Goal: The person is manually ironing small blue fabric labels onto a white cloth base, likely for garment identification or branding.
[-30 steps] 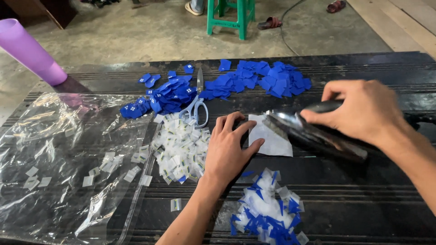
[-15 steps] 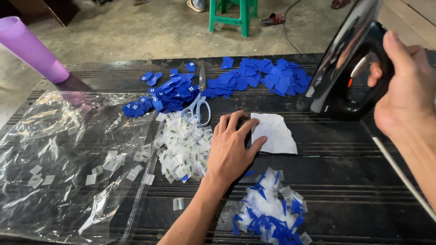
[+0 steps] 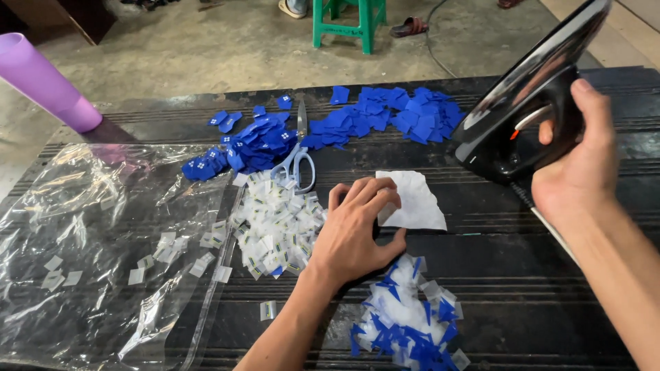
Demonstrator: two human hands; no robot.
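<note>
Right hand [image 3: 581,172] wraps the black clothes iron [image 3: 529,103] handle, iron tilted up, off the table, right of the white cloth piece [image 3: 412,200]. Left hand [image 3: 354,230], fingers spread, presses the cloth's left edge.

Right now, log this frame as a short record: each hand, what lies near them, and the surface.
left hand: flat, fingers pressing the edge of a white cloth piece
right hand: gripping a black iron, lifted and tilted, soleplate off the cloth
near left hand: pile of small clear packets, scissors
front: mixed blue and white pieces
far side: blue tags
left side: clear plastic bag, purple cup
surface: dark ridged table
</note>
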